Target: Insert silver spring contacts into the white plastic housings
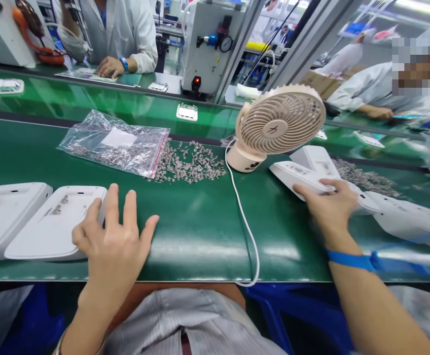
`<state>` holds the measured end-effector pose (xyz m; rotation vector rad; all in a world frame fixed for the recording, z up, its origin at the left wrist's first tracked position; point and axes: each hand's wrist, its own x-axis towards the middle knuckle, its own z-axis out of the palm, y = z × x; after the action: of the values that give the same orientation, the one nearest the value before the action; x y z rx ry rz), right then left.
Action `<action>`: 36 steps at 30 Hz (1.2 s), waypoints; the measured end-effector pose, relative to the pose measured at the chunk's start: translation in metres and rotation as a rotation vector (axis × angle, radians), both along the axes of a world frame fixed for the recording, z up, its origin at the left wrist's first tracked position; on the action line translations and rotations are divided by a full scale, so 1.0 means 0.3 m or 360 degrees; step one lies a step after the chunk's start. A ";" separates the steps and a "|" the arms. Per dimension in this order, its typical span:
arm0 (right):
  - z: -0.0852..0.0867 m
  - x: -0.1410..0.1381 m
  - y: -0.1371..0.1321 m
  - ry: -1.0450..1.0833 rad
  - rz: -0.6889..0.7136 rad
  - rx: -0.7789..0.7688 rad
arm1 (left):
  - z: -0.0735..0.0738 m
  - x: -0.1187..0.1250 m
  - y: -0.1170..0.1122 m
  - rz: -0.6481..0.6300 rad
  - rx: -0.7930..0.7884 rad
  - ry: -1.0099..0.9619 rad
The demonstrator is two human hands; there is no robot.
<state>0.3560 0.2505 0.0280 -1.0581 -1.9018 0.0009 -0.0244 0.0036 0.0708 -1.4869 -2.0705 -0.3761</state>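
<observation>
My left hand (113, 236) lies flat with fingers spread on the green work surface (200, 222), its fingertips touching the right edge of a white plastic housing (52, 222). A second white housing (4, 214) lies to the left of it. My right hand (329, 204) grips the near edge of another white housing (300, 175) at the right, where more white housings (407, 219) are stacked. A heap of small metal parts (189, 165) lies ahead between my hands, beside a clear zip bag (115, 143) holding more of them.
A beige desk fan (277, 125) stands behind the right housings, its white cable (246, 227) running to the table's near edge. Beyond is a green conveyor (89, 101) carrying white parts. People in white coats work across it and at the right.
</observation>
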 end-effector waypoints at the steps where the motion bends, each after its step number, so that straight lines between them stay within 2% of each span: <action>1: 0.006 -0.002 -0.050 0.0119 -0.0328 0.0076 | -0.005 0.002 -0.001 -0.0022 0.0010 0.0020; 3: 0.019 -0.031 -0.167 0.0237 -0.0715 -0.0041 | -0.011 0.009 0.001 -0.0087 0.0035 0.0034; 4: 0.028 -0.057 -0.229 0.0329 -0.0821 -0.0092 | -0.012 0.015 0.003 -0.0127 0.0034 0.0034; 5: 0.038 -0.090 -0.291 0.0351 -0.0773 -0.0212 | -0.011 0.023 0.006 -0.0174 0.0024 0.0034; 6: 0.049 -0.126 -0.349 0.0425 -0.0718 -0.0222 | -0.009 0.032 0.009 -0.0224 0.0006 0.0035; 7: 0.063 -0.166 -0.401 0.0424 -0.0525 -0.0298 | -0.005 0.043 0.011 -0.0271 -0.0029 0.0034; 9: 0.093 -0.247 -0.477 0.0269 0.0001 -0.0432 | 0.005 0.063 0.014 -0.0329 -0.0108 0.0033; 12: 0.138 -0.359 -0.516 0.0000 0.0633 -0.0580 | 0.017 0.075 0.009 -0.0370 -0.0221 0.0022; 14: 0.157 -0.415 -0.506 -0.0147 0.0897 -0.0660 | 0.021 0.067 -0.004 -0.0446 -0.0329 -0.0015; 16: 0.165 -0.454 -0.486 -0.0239 0.1002 -0.0726 | 0.024 0.055 -0.025 -0.0528 -0.0446 -0.0086; 19: 0.160 -0.476 -0.450 -0.0175 0.0894 -0.0755 | 0.036 0.061 -0.060 -0.0517 -0.0430 -0.0126; 23: 0.155 -0.466 -0.417 -0.0028 0.0781 -0.0818 | 0.050 0.150 -0.090 -0.0460 -0.0311 0.0016; 26: 0.174 -0.473 -0.423 0.0024 0.0789 -0.1006 | 0.036 0.241 -0.101 -0.0675 -0.0215 0.0053; 29: 0.198 -0.511 -0.430 -0.0060 0.0979 -0.1260 | 0.012 0.300 -0.105 -0.1000 -0.0275 -0.0020; 31: 0.196 -0.547 -0.412 -0.0116 0.0967 -0.1254 | 0.001 0.319 -0.103 -0.1055 -0.0341 -0.0092; 33: 0.173 -0.579 -0.363 -0.0085 0.0720 -0.1055 | -0.005 0.330 -0.094 -0.0895 -0.0325 -0.0072; 36: 0.113 -0.609 -0.253 -0.0084 0.0338 -0.0727 | -0.013 0.338 -0.071 -0.0475 -0.0238 0.0096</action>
<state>0.1733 0.1745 0.0620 -1.1512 -2.1082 0.5561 0.0771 -0.0177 0.0669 -1.8813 -1.8662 -0.2897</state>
